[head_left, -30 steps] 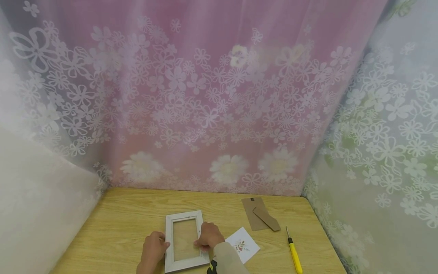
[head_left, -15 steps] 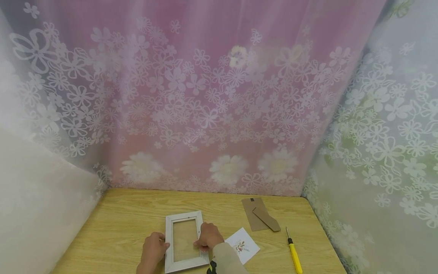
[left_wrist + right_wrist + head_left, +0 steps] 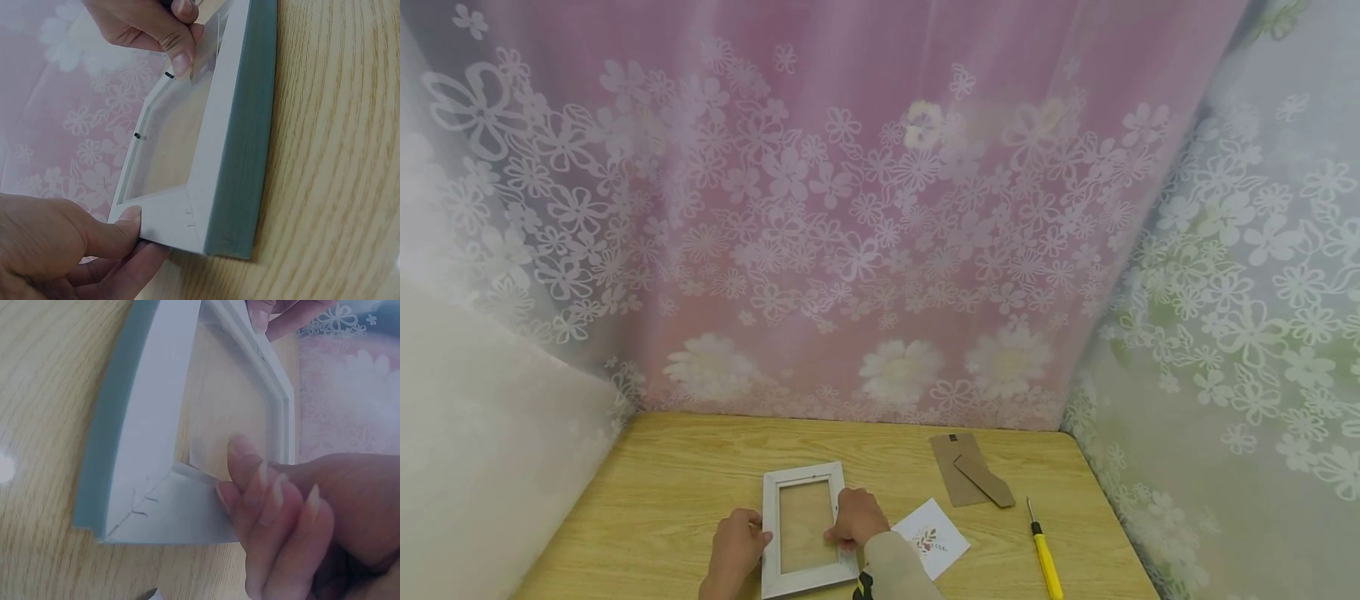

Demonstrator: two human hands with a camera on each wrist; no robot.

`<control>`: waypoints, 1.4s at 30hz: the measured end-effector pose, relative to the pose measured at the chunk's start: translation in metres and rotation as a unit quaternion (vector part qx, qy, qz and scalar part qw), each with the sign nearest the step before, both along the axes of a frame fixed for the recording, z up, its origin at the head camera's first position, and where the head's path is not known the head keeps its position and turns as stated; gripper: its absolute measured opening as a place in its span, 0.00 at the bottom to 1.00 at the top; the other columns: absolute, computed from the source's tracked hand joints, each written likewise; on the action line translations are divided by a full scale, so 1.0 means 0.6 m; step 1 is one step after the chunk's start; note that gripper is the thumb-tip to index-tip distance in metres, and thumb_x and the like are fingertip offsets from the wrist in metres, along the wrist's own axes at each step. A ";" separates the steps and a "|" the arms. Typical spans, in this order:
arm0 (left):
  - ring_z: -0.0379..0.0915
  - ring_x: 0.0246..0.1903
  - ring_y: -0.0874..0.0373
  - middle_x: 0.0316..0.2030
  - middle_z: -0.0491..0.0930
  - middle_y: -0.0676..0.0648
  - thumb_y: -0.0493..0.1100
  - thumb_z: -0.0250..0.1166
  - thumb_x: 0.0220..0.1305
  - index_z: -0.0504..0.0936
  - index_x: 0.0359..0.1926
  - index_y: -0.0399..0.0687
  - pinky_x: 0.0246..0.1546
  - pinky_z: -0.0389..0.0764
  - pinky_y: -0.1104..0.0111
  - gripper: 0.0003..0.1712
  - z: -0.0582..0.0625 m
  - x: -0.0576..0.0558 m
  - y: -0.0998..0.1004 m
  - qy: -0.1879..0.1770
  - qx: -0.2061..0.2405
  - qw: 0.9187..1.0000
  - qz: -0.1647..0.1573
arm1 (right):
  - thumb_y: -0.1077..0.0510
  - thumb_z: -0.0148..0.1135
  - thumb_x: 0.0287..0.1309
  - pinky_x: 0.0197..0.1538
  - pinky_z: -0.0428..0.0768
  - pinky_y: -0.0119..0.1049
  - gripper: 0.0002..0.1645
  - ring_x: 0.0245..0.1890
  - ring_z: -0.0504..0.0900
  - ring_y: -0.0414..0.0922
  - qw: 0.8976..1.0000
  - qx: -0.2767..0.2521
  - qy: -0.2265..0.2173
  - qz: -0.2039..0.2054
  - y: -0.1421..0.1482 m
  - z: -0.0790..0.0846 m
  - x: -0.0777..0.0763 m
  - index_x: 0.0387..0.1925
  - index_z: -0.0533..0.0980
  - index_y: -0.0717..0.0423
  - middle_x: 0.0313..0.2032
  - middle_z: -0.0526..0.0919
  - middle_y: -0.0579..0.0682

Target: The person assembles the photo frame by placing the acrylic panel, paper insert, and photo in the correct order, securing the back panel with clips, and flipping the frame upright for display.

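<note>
A white picture frame point(image 3: 808, 577) with a grey-green outer side point(image 3: 247, 137) lies on the wood-grain table. My left hand point(image 3: 737, 546) holds its left rail, thumb on top and fingers underneath in the left wrist view. Within the opening sits a clear sheet point(image 3: 219, 406), and a strip of table shows between one of its edges and the rail. At the right rail, my right hand point(image 3: 859, 525) has its fingers curled toward the thumb, pinching at the sheet's edge. Small dark tabs point(image 3: 137, 135) stick out along the frame's inner edge.
Right of the frame lies a white card point(image 3: 943, 542) with a floral print, partly behind the right sleeve point(image 3: 898, 567). Farther back, a brown backing board point(image 3: 955, 487) has a brown stand strip point(image 3: 988, 483) across it. A yellow-handled screwdriver point(image 3: 1047, 562) lies at the right. Floral curtains point(image 3: 880, 250) surround the table.
</note>
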State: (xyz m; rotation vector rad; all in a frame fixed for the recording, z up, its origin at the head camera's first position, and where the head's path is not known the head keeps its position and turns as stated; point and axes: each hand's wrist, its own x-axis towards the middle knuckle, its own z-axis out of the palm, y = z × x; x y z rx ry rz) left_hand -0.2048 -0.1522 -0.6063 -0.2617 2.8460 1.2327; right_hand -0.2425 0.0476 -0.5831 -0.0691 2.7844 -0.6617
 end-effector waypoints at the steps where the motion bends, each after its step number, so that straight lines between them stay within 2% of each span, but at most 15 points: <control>1: 0.81 0.26 0.55 0.29 0.86 0.39 0.31 0.74 0.56 0.83 0.41 0.26 0.25 0.81 0.63 0.14 0.000 0.000 0.000 0.000 0.000 1.000 0.000 | 0.56 0.85 0.44 0.15 0.64 0.29 0.23 0.06 0.65 0.37 1.000 -0.001 0.000 0.001 0.000 0.001 0.000 0.21 0.76 0.63 0.04 0.68 0.45; 9: 0.81 0.26 0.54 0.28 0.86 0.39 0.31 0.74 0.56 0.83 0.41 0.26 0.25 0.81 0.62 0.14 0.001 0.000 0.001 -0.005 0.004 1.000 0.002 | 0.58 0.83 0.47 0.14 0.63 0.29 0.23 0.05 0.64 0.37 1.000 -0.004 -0.007 0.006 0.001 0.012 0.006 0.15 0.74 0.61 0.03 0.68 0.45; 17: 0.82 0.28 0.54 0.29 0.86 0.39 0.31 0.74 0.56 0.83 0.41 0.27 0.27 0.82 0.61 0.13 0.003 -0.001 0.001 -0.011 0.002 1.000 0.005 | 0.59 0.84 0.46 0.13 0.62 0.28 0.22 0.05 0.64 0.37 1.000 -0.005 -0.009 -0.002 -0.001 0.017 0.008 0.18 0.76 0.63 0.03 0.68 0.45; 26: 0.81 0.25 0.55 0.28 0.86 0.39 0.31 0.74 0.56 0.82 0.41 0.25 0.25 0.81 0.63 0.14 0.001 0.001 0.001 -0.006 0.007 1.000 0.003 | 0.59 0.84 0.45 0.14 0.64 0.29 0.20 0.06 0.66 0.37 1.000 -0.008 -0.011 -0.009 -0.001 0.016 0.007 0.22 0.77 0.64 0.04 0.71 0.46; 42: 0.82 0.26 0.55 0.29 0.86 0.39 0.31 0.73 0.57 0.82 0.42 0.25 0.26 0.82 0.62 0.14 0.001 -0.001 0.001 -0.009 0.007 1.000 0.002 | 0.57 0.84 0.45 0.14 0.64 0.28 0.21 0.05 0.64 0.36 1.000 0.006 -0.003 0.014 0.004 0.020 0.009 0.22 0.77 0.61 0.04 0.68 0.44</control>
